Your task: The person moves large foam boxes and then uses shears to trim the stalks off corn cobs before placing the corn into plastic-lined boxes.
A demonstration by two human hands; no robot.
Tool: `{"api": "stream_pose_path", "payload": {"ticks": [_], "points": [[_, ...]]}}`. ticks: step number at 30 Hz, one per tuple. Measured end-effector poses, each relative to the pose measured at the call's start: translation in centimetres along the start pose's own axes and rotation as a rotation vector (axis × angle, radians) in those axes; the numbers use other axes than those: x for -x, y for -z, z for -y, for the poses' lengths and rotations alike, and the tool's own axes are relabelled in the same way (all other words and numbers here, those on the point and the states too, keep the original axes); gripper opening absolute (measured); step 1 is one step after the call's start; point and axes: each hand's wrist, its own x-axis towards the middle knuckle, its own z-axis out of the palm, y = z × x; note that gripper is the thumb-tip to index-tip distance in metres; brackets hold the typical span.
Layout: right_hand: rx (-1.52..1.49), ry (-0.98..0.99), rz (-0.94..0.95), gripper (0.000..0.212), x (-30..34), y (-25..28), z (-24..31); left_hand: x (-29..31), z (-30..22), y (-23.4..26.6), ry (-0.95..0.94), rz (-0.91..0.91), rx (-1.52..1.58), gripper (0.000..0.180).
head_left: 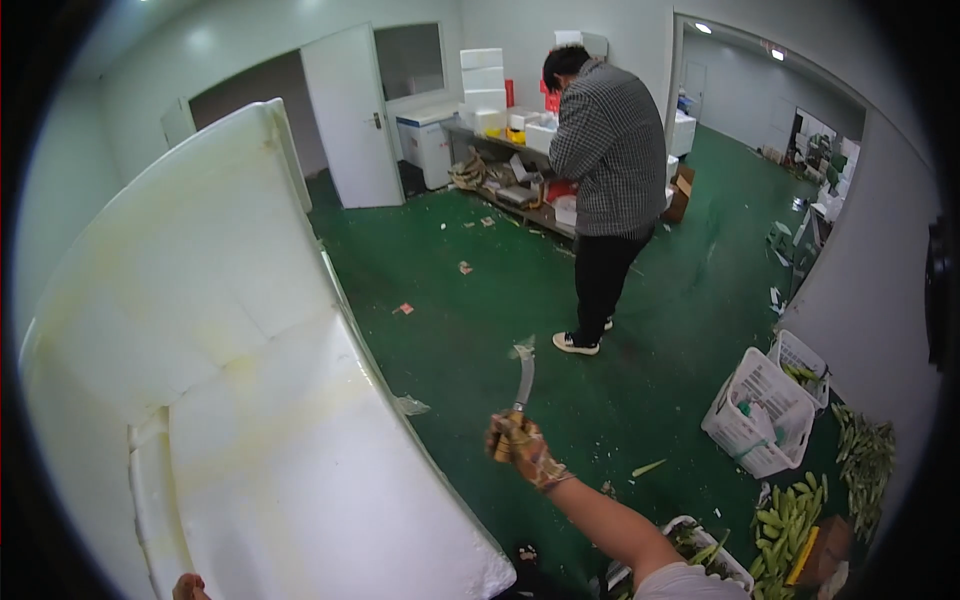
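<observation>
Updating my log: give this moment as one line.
right hand: gloved, holding knife; left hand: by white slabs, grip unclear; co-worker: standing ahead

prob. veg packing rm: green flr (450, 300), stacked foam boxes (483, 80), wht crates (732, 405), veg piles (783, 525)

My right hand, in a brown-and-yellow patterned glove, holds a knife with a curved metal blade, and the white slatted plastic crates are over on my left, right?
Not quite: the head view shows the white slatted plastic crates on your right. Your gloved right hand does hold the knife with a curved metal blade.
</observation>
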Motion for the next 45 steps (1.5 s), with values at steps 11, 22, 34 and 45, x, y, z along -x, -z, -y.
{"api": "stream_pose_path", "payload": {"ticks": [11,22,34,45], "points": [[-0.241,-0.005,0.244,0.017,-11.9,-0.2,1.8,-2.9,-12.1,-10.7,-0.475,0.379,-0.010,0.031],[-0.232,-0.395,0.507,0.023,-21.5,-1.3,1.9,-10.0,-27.9,-30.4,-0.952,-0.077,-0.293,0.039],[-0.055,-0.210,0.570,0.037,-34.9,-12.4,-1.3,-21.6,-27.9,-43.5,-1.119,-0.427,-0.660,0.014],[-0.163,-0.294,0.397,0.029,-40.3,-16.1,-12.7,-24.0,-27.4,-43.9,-1.217,-0.455,-0.527,0.012]]}}
